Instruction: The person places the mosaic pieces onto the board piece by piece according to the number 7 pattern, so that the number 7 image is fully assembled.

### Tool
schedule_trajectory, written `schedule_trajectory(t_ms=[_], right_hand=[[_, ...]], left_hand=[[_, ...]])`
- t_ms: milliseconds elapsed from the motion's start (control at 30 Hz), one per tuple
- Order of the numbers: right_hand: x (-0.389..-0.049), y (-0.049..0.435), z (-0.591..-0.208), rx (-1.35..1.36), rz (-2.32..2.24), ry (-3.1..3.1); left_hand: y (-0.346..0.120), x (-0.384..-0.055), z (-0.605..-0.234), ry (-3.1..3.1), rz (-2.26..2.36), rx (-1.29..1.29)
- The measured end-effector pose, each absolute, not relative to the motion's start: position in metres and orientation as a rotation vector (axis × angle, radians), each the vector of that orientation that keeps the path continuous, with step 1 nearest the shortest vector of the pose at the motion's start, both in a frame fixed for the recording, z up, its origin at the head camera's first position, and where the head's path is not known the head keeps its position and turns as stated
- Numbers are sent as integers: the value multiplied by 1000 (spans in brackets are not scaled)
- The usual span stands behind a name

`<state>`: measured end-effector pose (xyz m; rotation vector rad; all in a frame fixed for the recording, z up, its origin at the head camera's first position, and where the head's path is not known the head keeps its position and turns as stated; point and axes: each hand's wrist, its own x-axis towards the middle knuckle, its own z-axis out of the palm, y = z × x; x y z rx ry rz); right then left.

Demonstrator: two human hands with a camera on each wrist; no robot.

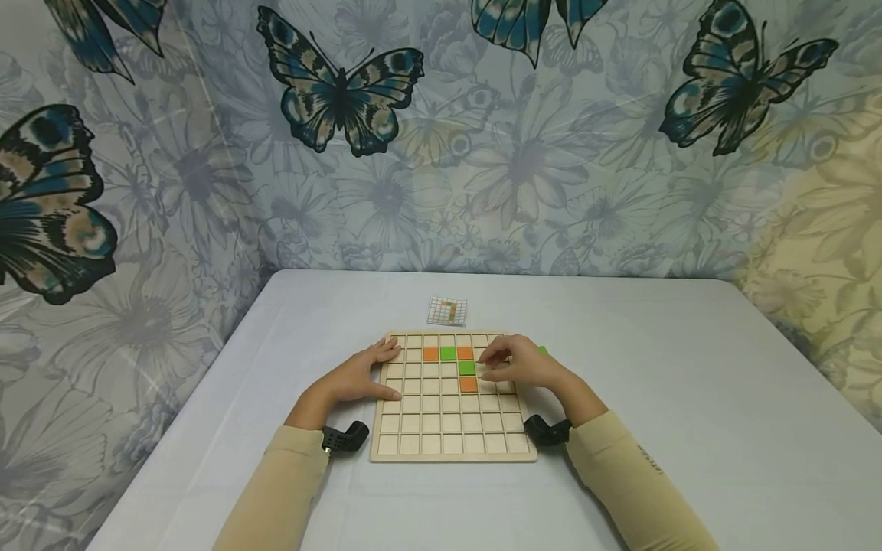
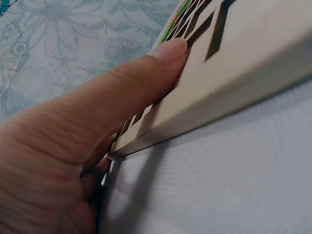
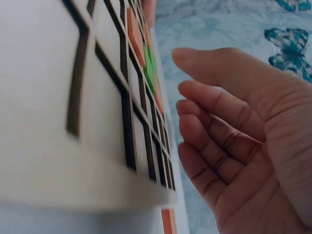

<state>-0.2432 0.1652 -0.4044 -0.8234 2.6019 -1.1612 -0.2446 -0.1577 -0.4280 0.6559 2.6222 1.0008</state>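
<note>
A wooden grid board (image 1: 412,444) lies on the table, holding several square tiles: an orange tile (image 1: 430,354), a green tile (image 1: 448,353) and another orange tile (image 1: 465,353) in a row near the top, with a green tile (image 1: 466,368) and an orange tile (image 1: 468,385) below the last. My left hand (image 1: 354,376) rests on the board's left edge, thumb and fingers spread apart. Over the right part of the board hovers my right hand (image 1: 525,363), its fingers loosely bent. In the right wrist view nothing shows between thumb and fingers.
Behind the board lies a small pattern card (image 1: 447,311) showing a coloured grid. Part of a green piece (image 1: 543,350) peeks out past my right hand, and an orange piece (image 3: 168,222) lies beside the board. A white cloth covers the table (image 1: 689,367); patterned walls stand behind and left.
</note>
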Motion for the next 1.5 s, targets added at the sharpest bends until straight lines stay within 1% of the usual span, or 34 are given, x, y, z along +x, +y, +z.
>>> schedule_trajectory(t_ms=[200, 367, 600, 767, 1033, 1500], right_hand=[[-249, 183, -402, -713, -1192, 2633], [-252, 199, -402, -721, -1231, 2675], [-257, 217, -404, -510, -1210, 2713], [-260, 227, -406, -426, -1199, 2736], [-262, 243, -409, -359, -1229, 2754], [-262, 256, -417, -245, -1239, 2718]], left_hand=[[-158, -245, -428, 2612, 1012, 656], [-158, -245, -429, 2614, 1016, 651], [-158, -246, -428, 2618, 1003, 664], [-158, -245, -427, 2616, 1004, 664], [-157, -244, -427, 2616, 1002, 657], [-158, -245, -427, 2620, 996, 668]])
